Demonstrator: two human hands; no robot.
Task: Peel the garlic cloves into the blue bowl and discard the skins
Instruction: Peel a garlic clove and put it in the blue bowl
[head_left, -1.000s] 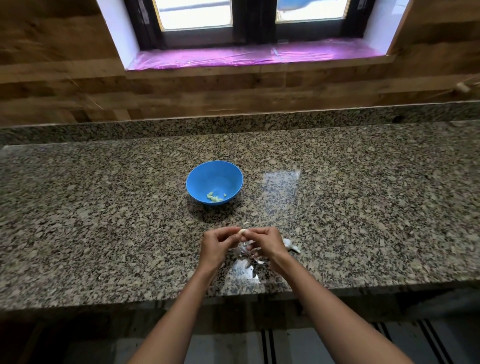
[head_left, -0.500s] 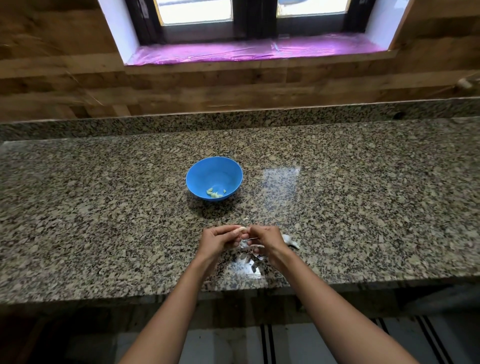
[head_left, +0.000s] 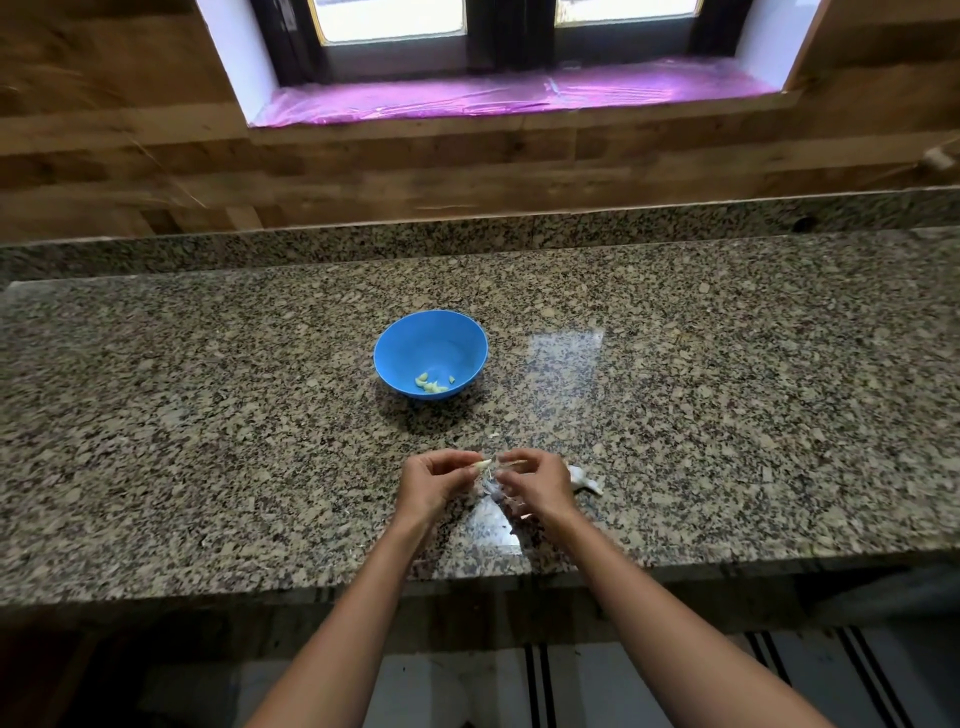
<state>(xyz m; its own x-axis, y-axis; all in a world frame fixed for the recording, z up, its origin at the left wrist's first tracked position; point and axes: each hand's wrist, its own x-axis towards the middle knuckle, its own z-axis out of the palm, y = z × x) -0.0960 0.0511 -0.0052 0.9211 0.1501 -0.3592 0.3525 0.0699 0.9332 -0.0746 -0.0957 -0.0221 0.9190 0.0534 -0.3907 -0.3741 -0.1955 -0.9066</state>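
Step in hand: stripping the skin off one garlic clove (head_left: 484, 464), held over the tabletop (head_left: 208, 415) at lower centre of the frame.
Left hand (head_left: 434, 480): fingers (head_left: 452, 457) curled, thumb and fingertips nipping the clove at its left end; nothing else is in this hand.
Right hand (head_left: 535, 486): fingers curled, thumb and forefinger pinched at the clove's right end. They seem to be on the skin, but it is too small to say whether they have skin alone.
Clove: between the two hands, clear of the tabletop, pale tip showing.
Blue bowl (head_left: 415, 343): centre of the frame, above the hands and well apart from them, with a few peeled cloves (head_left: 432, 384) at its bottom.
Loose skins (head_left: 491, 488): on the tabletop under and between the hands.
White piece (head_left: 584, 480): just right of the right hand, either husk or unpeeled garlic; I cannot tell which.
Doing it well: hold the clove firmly by one end and pull the skin along its length, not across it, so that it comes off in one strip.
Watch for: thin scraps clinging to the fingertips; rub them off over the skin pile, not over the bowl.
Next, in my judgement: carry the bare clove up to the bowl and drop it in from close above.
Progress: part done; skins not yet gathered for discarding.
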